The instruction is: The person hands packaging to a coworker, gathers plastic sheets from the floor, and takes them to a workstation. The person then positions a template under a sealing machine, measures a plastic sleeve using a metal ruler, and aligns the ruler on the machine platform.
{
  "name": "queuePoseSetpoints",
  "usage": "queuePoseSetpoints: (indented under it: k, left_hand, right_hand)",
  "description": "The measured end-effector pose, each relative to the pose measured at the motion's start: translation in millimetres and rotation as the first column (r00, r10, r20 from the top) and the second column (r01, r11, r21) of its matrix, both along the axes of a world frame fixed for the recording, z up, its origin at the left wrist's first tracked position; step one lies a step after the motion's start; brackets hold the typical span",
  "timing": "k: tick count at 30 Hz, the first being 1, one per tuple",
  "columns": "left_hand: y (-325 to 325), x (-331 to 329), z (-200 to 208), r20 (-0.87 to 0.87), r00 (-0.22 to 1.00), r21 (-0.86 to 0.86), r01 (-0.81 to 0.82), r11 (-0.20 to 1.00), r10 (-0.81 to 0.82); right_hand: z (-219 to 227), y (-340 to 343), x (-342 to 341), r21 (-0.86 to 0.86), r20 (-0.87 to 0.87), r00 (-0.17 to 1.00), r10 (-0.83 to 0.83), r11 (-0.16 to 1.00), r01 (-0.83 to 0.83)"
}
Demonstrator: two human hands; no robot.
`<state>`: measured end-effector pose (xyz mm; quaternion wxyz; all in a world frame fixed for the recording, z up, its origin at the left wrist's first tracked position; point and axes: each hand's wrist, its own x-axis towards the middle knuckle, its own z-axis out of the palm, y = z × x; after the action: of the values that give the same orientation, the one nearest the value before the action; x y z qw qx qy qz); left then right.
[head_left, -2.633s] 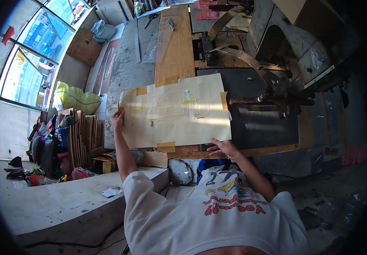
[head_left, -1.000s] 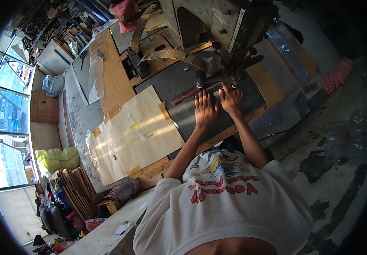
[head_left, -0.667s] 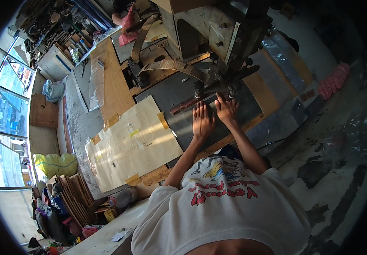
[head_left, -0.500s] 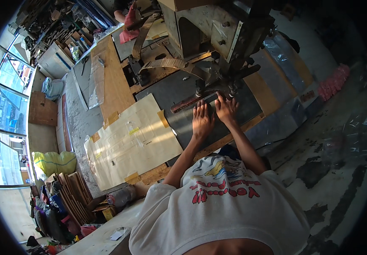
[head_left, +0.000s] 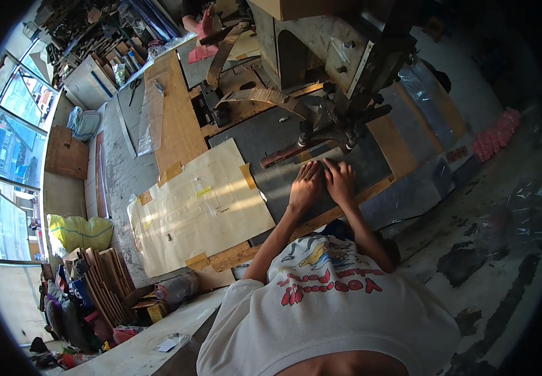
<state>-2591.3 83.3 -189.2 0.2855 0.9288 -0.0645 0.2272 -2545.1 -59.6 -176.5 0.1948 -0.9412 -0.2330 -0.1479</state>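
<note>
Grey desk (head_left: 113, 150), a heavy machine (head_left: 330, 47) over its right part, bears a dark board (head_left: 371, 164) and, left of both hands, a cream sheet (head_left: 199, 210) along the near edge. Left hand (head_left: 306, 187) and right hand (head_left: 340, 182) lie close together on the board, fingers bent; any grip is hidden. Steadying the board seems the present step; the next calls for fingers clear of the machine.

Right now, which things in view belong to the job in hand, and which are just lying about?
Likely in use:
left hand and right hand, over the dark panel
machine with dark-red bar, just beyond the hands
pale taped sheet, left of the hands

Apparently just lying about:
yellow sack
stacked boards
pink bundle
</note>
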Motion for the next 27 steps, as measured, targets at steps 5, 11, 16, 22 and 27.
queuePoseSetpoints:
  k: [5, 11, 16, 22, 27]
  left_hand:
    - [1.5, 0.0, -3.5, -0.008, 1.000, -0.003, 0.015, 1.000, -0.015]
    - [-7.0, 8.6, 7.1, -0.044, 0.997, 0.074, -0.063, 0.995, 0.067]
    - [-5.9, 12.8, 7.2, -0.080, 0.997, 0.093, -0.002, 0.996, 0.009]
    - [-7.0, 6.4, 12.7, -0.106, 0.994, 0.152, 0.017, 0.988, -0.001]
    - [-8.5, 4.5, 11.5, -0.133, 0.969, 0.111, 0.222, 0.969, -0.207]
  right_hand:
    - [-2.8, -14.4, -13.6, 0.107, -0.030, 0.997, 0.069, 0.992, -0.066]
    - [-6.4, -7.7, -3.7, 0.152, 0.041, 0.999, 0.009, 0.988, -0.015]
    - [-8.5, -6.6, 1.9, 0.191, 0.059, 0.998, -0.038, 0.981, 0.026]
    - [-0.8, -9.8, -3.9, 0.215, 0.008, 1.000, -0.019, 0.976, 0.016]
    - [-18.9, -31.9, 22.1, 0.598, -0.199, 0.978, 0.058, 0.798, 0.075]
